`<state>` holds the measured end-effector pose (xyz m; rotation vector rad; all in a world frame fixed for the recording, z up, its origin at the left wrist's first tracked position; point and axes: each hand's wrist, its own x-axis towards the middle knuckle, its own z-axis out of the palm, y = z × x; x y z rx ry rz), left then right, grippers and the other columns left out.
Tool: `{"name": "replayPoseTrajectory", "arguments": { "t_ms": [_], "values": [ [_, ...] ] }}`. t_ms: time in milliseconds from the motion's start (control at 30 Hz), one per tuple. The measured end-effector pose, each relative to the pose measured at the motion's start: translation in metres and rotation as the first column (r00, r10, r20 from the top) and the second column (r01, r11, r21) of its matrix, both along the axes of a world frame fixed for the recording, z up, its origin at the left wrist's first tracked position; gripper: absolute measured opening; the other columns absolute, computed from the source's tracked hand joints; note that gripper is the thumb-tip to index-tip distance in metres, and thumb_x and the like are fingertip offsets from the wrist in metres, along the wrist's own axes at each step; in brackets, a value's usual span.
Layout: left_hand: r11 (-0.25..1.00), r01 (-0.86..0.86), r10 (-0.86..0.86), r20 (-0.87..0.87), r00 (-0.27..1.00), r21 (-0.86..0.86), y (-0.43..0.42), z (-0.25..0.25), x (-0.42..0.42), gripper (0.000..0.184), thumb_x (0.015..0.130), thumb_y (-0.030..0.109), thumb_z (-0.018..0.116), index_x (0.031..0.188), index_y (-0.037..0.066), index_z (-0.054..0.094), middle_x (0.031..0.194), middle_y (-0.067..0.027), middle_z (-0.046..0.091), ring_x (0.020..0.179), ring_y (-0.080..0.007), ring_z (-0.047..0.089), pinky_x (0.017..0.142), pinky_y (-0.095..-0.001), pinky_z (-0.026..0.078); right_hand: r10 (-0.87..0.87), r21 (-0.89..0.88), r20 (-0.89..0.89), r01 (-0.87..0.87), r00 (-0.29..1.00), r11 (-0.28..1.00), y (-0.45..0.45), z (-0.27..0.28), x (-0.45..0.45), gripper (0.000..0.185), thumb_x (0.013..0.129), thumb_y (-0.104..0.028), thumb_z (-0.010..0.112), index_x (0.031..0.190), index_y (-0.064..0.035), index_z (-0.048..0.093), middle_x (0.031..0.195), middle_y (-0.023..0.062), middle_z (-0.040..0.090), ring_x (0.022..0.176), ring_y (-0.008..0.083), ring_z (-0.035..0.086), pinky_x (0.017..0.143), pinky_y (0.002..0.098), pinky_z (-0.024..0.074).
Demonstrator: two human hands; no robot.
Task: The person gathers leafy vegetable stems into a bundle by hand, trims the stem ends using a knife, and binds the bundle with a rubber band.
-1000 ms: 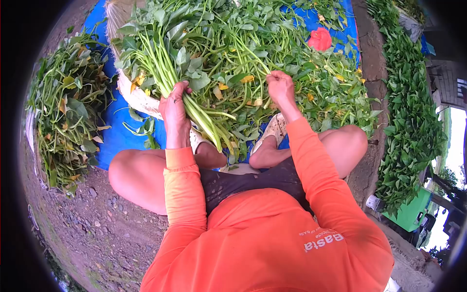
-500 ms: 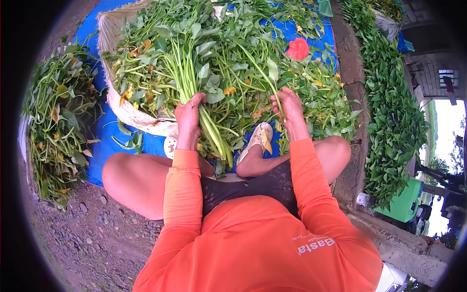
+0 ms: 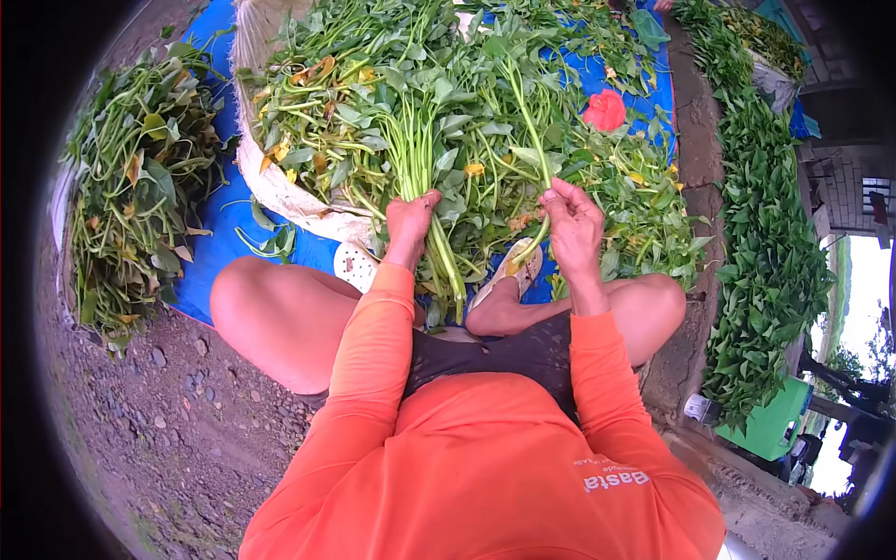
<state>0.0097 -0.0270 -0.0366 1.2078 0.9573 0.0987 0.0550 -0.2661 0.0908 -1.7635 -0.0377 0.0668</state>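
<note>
My left hand is wrapped round a bunch of leafy green stems, which look like water spinach. Their leafy ends point away from me and the cut ends hang toward my lap. In my right hand, pinched between thumb and fingers, is a single long green stem with its lower end curving down over my shoe. Under and beyond both hands spreads a heap of loose leafy stems, mixed with yellowed leaves.
A blue tarp and a pale woven sack lie under the greens. Another pile of wilted stems is at left. A red object rests on the heap. At right are a long row of greens and a green container.
The view has shifted slightly. My right hand has turned, and the single stem now stands more upright with its lower end lower. My left hand still grips the bunch.
</note>
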Motion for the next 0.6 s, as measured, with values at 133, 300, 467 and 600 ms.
{"name": "replayPoseTrajectory", "arguments": {
  "t_ms": [133,300,467,600],
  "values": [
    [0.988,0.037,-0.037,0.007,0.999,-0.148,-0.006,-0.014,0.003,0.037,0.078,0.018,0.086,0.102,-0.007,0.075,0.093,-0.0119,0.077,0.074,-0.0204,0.068,0.070,-0.0359,0.056,0.074,-0.332,0.136,-0.025,0.988,0.943,0.025,-0.029,-0.012,0.026,0.103,-0.009,0.070,0.124,0.0047,0.073,0.092,0.0047,0.075,0.081,0.0112,0.068,0.074,0.0256,0.0564],
    [0.799,0.116,-0.053,0.124,0.991,-0.591,-0.007,-0.014,-0.006,0.034,0.090,0.019,0.083,0.114,-0.003,0.072,0.098,-0.0131,0.075,0.078,-0.0265,0.074,0.073,-0.0448,0.066,0.259,-0.106,-0.415,-0.329,0.872,0.938,0.041,-0.114,-0.038,0.025,0.102,-0.009,0.069,0.122,0.0073,0.073,0.094,0.0064,0.076,0.082,0.0136,0.070,0.075,0.0273,0.0572],
    [0.942,-0.051,0.085,0.088,0.993,-0.332,-0.023,-0.025,-0.012,0.047,0.092,0.026,0.087,0.120,-0.007,0.068,0.106,-0.0147,0.075,0.085,-0.0273,0.074,0.081,-0.0434,0.064,0.280,0.020,-0.555,-0.325,0.783,0.946,0.049,-0.106,-0.048,0.023,0.103,-0.009,0.068,0.118,0.0068,0.074,0.094,0.0043,0.075,0.076,0.0105,0.066,0.068,0.0279,0.0533],
    [0.979,0.020,-0.010,0.052,0.999,-0.203,-0.031,-0.035,-0.015,0.045,0.083,0.020,0.090,0.107,-0.011,0.069,0.099,-0.0176,0.075,0.084,-0.0268,0.072,0.082,-0.0392,0.059,0.357,-0.067,-0.539,-0.462,0.763,0.884,0.063,-0.106,-0.060,0.020,0.104,-0.014,0.066,0.113,0.0015,0.076,0.091,0.0075,0.076,0.073,0.0146,0.067,0.067,0.0315,0.0526]
  ]
}}
